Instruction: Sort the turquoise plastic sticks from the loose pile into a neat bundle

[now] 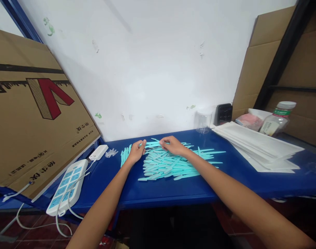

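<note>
A loose heap of slim turquoise eyebrow razors (165,164) lies on the blue table, their handles pointing mostly sideways. Above its far left part, my left hand (138,151) is closed with thumb and fingers on the left end of a turquoise eyebrow razor (153,143). My right hand (172,145) pinches near the other end, over the back of the heap. Whether one or more razors sit between the hands I cannot tell. Just left of my left hand, a small row of razors (125,155) lies side by side. Small clear plastic pieces (111,153) lie farther left.
A white power strip (67,186) with cables and a white adapter (98,152) lie at the left, beside a large cardboard box (38,114). White trays (261,141), a clear jar (203,121), a dark timer display (224,114) and a bottle (277,119) stand right.
</note>
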Available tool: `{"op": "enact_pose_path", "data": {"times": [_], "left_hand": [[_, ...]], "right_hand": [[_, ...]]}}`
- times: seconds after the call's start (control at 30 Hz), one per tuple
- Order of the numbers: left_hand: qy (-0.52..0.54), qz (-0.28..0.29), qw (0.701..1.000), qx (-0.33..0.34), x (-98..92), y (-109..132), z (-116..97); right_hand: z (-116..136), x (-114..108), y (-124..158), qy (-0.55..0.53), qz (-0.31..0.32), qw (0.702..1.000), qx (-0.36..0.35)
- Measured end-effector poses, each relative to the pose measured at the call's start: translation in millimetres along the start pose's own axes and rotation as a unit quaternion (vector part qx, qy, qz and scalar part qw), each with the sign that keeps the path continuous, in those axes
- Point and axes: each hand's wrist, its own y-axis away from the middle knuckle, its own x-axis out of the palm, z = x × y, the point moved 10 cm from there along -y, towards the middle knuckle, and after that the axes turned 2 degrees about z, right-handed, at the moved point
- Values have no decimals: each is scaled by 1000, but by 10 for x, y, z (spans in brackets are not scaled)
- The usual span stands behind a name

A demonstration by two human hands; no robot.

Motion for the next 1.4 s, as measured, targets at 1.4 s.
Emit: {"op": "enact_pose_path", "data": {"times": [1.4], "left_hand": [[133, -51, 986, -83, -41, -5, 244]], "right_hand": [[-24, 54, 27, -130, 2, 990, 55]]}}
